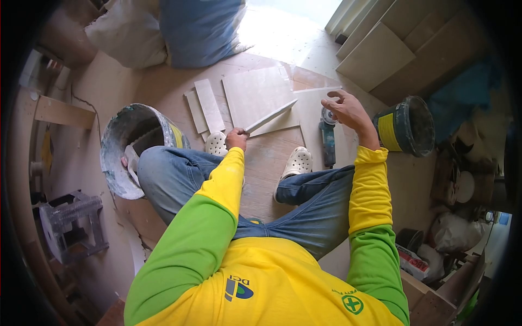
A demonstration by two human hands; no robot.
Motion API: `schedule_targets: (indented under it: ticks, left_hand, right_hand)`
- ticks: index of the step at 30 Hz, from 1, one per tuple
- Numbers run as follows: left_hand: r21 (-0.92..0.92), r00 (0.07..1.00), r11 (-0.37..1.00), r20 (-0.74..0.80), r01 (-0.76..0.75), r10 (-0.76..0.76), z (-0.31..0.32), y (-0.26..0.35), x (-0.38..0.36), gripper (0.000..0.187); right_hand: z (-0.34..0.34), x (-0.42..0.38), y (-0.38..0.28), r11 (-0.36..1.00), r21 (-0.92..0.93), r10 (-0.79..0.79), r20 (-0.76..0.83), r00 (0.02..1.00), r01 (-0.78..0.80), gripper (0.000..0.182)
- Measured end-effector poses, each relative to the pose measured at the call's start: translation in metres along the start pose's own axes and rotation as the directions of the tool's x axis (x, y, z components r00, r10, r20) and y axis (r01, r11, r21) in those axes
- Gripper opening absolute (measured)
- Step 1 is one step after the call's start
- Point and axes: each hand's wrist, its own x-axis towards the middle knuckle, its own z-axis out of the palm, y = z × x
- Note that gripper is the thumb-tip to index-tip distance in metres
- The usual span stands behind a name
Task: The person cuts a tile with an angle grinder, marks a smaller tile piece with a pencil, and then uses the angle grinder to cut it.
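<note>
My left hand [236,139] is closed on one end of a narrow tile strip [272,116], which slants up to the right over a large square tile [255,92]. My right hand [350,112] is raised with its fingers loosely bent and apart, and nothing shows in it. Below and beside its fingers lies a blue angle grinder [327,142] with its disc end [328,116] away from me, partly covered by the fingers. The grinder rests on another light tile [310,108]. Two cut tile strips [209,106] lie left of the square tile.
A plaster-smeared bucket [117,163] stands by my left knee, a dark bucket [418,127] to the right. Full sacks [201,32] stand ahead. Tiles [378,57] lean at the upper right. A dusty plastic stool [73,225] is at the left.
</note>
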Motion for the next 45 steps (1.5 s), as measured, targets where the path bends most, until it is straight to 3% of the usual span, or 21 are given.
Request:
schedule_targets:
  ticks: [8, 10, 12, 16, 19, 20, 22, 24, 28, 30, 32, 34, 36, 38, 43, 45]
  left_hand:
    - [0.073, 0.994, 0.992, -0.035, -0.102, 0.104, -0.004, 0.050, -0.019, 0.022]
    - [-0.003, 0.990, 0.990, -0.004, -0.141, 0.141, -0.001, 0.070, -0.024, 0.018]
    - [-0.044, 0.983, 0.982, 0.011, -0.184, 0.185, 0.004, 0.091, -0.024, 0.018]
    - [0.041, 0.970, 0.972, -0.058, -0.234, 0.236, 0.004, 0.127, -0.023, 0.025]
    - [-0.273, 1.000, 0.962, 0.004, -0.013, 0.014, -0.015, 0.146, -0.026, 0.024]
    - [-0.265, 1.000, 0.964, 0.003, -0.029, 0.031, -0.020, 0.149, -0.026, 0.024]
    - [-0.580, 0.985, 0.797, 0.101, 0.170, -0.137, -0.031, 0.156, -0.024, 0.026]
    - [-0.667, 0.984, 0.725, 0.139, 0.173, -0.107, -0.043, 0.167, -0.030, 0.028]
    - [-0.812, 0.972, 0.545, 0.236, 0.207, -0.018, -0.062, 0.188, -0.047, 0.034]
    - [-0.852, 0.969, 0.479, 0.247, 0.211, 0.012, -0.065, 0.197, -0.055, 0.034]
    - [-0.888, 0.962, 0.404, 0.265, 0.218, 0.065, -0.067, 0.204, -0.065, 0.033]
    - [-0.912, 0.947, 0.342, 0.289, 0.228, 0.140, -0.069, 0.208, -0.071, 0.032]
    - [-0.915, 0.923, 0.323, 0.318, 0.240, 0.216, -0.072, 0.211, -0.073, 0.033]
    - [-0.927, 0.891, 0.286, 0.329, 0.242, 0.314, -0.072, 0.205, -0.068, 0.026]
    - [-0.926, 0.839, 0.288, 0.350, 0.243, 0.418, -0.073, 0.199, -0.063, 0.025]
    - [-0.927, 0.836, 0.309, 0.336, 0.212, 0.434, -0.072, 0.204, -0.063, 0.024]
  right_hand:
    - [0.001, 0.008, 0.016, 0.999, -0.001, -0.054, 0.002, 0.999, 0.054, 0.063]
    - [0.001, 0.008, 0.018, 0.999, -0.010, -0.041, 0.004, 0.999, 0.041, 0.062]
    - [0.000, 0.008, 0.019, 1.000, -0.016, -0.024, 0.003, 1.000, 0.024, 0.062]
    - [0.003, 0.006, 0.022, 0.996, -0.087, -0.021, -0.019, 1.000, 0.020, 0.062]
    - [0.004, 0.008, 0.025, 0.994, -0.105, -0.037, -0.030, 0.999, 0.033, 0.061]
    - [0.003, 0.005, 0.020, 0.989, -0.137, -0.062, -0.038, 0.997, 0.056, 0.060]
    - [0.001, -0.001, 0.011, 0.996, -0.086, -0.022, -0.022, 1.000, 0.020, 0.059]
    - [0.000, -0.005, 0.003, 0.999, -0.045, 0.014, -0.011, 1.000, -0.015, 0.057]
    - [0.008, -0.001, 0.007, 0.996, -0.070, -0.056, -0.063, 0.996, 0.052, 0.056]
    - [0.014, 0.001, 0.010, 0.979, -0.181, -0.115, -0.138, 0.984, 0.089, 0.055]
    - [0.021, 0.001, 0.010, 0.992, -0.105, -0.100, -0.244, 0.965, 0.077, 0.058]
    - [0.024, 0.006, 0.011, 0.995, 0.069, -0.030, -0.474, 0.880, 0.072, 0.063]
    - [0.014, 0.003, 0.006, 0.984, 0.161, 0.012, -0.491, 0.871, 0.078, 0.068]
    - [0.005, -0.014, -0.010, 0.724, 0.677, 0.127, -0.325, 0.937, 0.137, 0.066]
    - [0.001, -0.018, -0.009, 0.487, 0.829, 0.046, -0.339, 0.940, 0.276, 0.040]
    - [-0.001, -0.016, -0.004, 0.487, 0.830, 0.053, -0.338, 0.940, 0.271, 0.034]
